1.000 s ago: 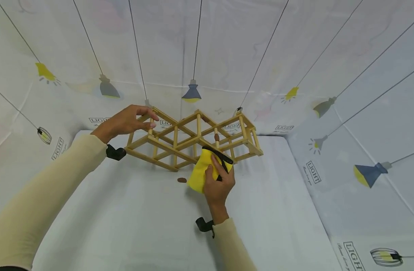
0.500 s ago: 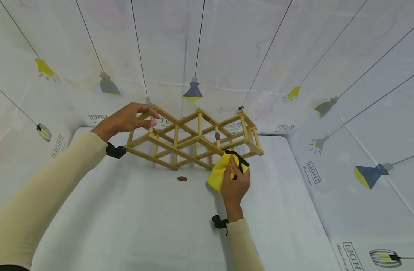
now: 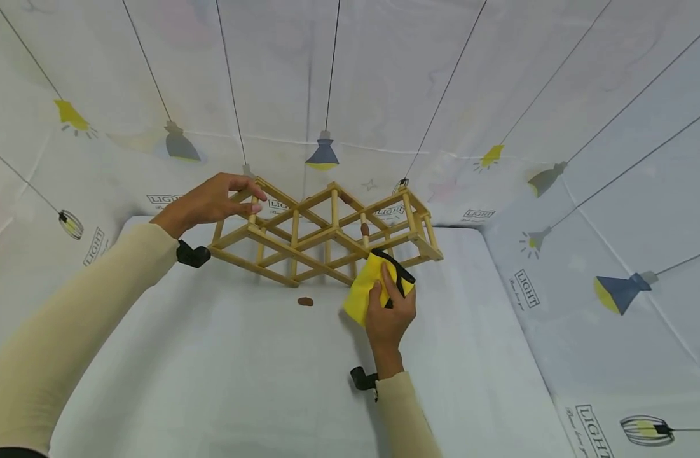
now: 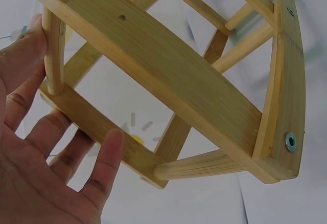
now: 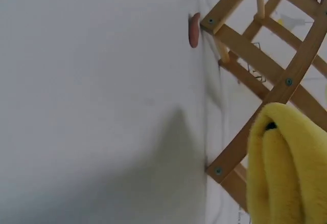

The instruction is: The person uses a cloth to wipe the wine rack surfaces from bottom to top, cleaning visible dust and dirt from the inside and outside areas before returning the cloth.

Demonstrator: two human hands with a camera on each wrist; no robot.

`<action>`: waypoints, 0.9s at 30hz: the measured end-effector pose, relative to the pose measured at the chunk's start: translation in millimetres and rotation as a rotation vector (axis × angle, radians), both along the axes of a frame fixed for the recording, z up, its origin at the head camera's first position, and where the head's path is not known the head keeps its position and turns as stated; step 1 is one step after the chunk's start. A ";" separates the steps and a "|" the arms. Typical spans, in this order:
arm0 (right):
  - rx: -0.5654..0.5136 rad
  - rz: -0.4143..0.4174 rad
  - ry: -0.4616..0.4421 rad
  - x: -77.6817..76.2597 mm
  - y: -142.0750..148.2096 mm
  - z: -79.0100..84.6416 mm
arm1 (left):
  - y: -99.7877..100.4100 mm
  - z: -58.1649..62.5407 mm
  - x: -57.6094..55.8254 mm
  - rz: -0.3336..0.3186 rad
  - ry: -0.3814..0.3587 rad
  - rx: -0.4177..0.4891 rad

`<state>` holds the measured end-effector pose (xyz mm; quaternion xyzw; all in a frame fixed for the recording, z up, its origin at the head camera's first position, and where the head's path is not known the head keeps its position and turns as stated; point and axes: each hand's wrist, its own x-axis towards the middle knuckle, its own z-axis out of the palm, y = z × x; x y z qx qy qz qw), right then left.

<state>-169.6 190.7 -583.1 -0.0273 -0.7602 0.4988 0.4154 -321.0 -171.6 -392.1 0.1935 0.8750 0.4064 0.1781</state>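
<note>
From where I stand, the pale table (image 3: 269,381) has a smooth top, with soft shadows falling across it. Toward its far edge a wooden rack (image 3: 335,208) of crossed slats and rods stands on its lower corners. A small brown piece (image 3: 306,301) lies flat just beside it, on the near side.

Back wall (image 3: 372,95): pale grey-white sheeting, wrinkled, vertical fold (image 3: 309,83) left of center. Left wall (image 3: 18,197) and right wall (image 3: 630,343) match. Print is hanging lamps on thin black cords (image 3: 333,63): blue shade (image 3: 322,151) mid-back, yellow lamp (image 3: 71,114) upper left with ray marks, wire-cage bulb (image 3: 646,430) lower right. Boxed LIGHT label (image 3: 526,288) repeats, script beneath. Small star outline (image 3: 369,185) too. Tabletop (image 3: 470,350) is plain whitish, reaches the back wall. Soft-edged shadow (image 5: 168,152) on it, lighting muted.
</note>
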 end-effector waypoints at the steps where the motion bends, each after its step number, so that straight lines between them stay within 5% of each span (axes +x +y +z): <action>1: 0.006 0.011 -0.004 -1.4 -1.7 0.7 | 0.3 -0.2 0.2 0.000 0.000 0.004; 12: -0.026 -0.162 -0.313 3.2 30.5 -25.1 | -0.1 -0.3 -0.4 -0.015 0.029 0.011; 15: -0.098 -0.171 -0.278 7.0 38.9 -21.5 | -0.1 0.7 -1.4 -0.025 0.028 0.018; 21: -0.183 -0.225 -0.068 -4.7 44.3 5.6 | -0.6 2.2 -2.4 -0.020 0.028 0.020; 24: -0.205 -0.183 -0.091 -14.7 43.4 11.4 | -1.3 1.2 -2.0 -0.014 0.024 0.025; 27: -0.202 -0.123 -0.209 -18.5 43.8 7.0 | -0.6 0.3 -2.4 -0.017 0.018 0.023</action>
